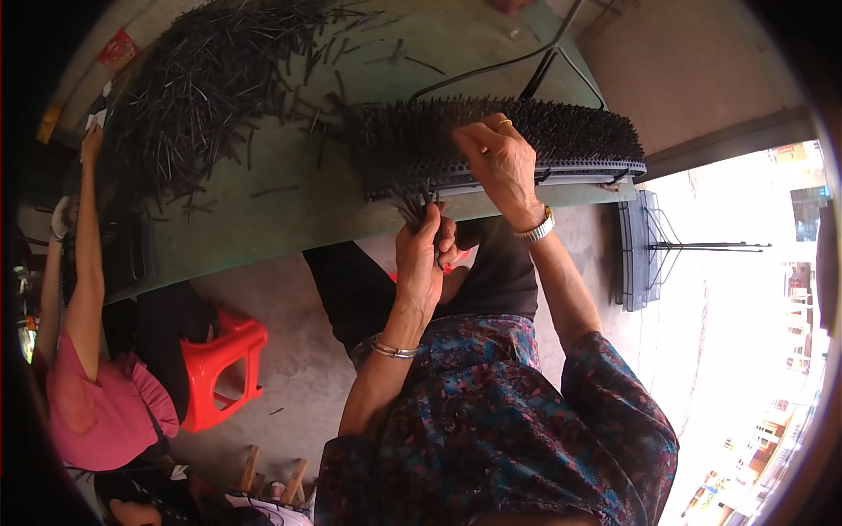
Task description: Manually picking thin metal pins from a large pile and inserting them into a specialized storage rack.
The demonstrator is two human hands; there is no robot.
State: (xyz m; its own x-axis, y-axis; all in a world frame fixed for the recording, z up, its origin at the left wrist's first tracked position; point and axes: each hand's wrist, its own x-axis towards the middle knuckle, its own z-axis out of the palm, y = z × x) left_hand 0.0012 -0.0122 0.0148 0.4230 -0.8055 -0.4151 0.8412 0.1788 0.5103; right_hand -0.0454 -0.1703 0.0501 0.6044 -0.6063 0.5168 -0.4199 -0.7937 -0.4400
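My left hand is closed around a small bunch of thin black strips, whose ends stick up past the thumb. It is at the table's near edge, just in front of a long black perforated rack. Upright black strips fill the rack densely, like bristles. My right hand is over the middle of the rack, fingers bent and pinched together among the strip tops. Whatever is between those fingertips, if anything, is too small and blurred to tell.
A large heap of loose black strips covers the left of the green table. Dark metal rods rise behind the rack. At left, a person in pink reaches toward the table beside a red stool. Dark mesh racks stand at right.
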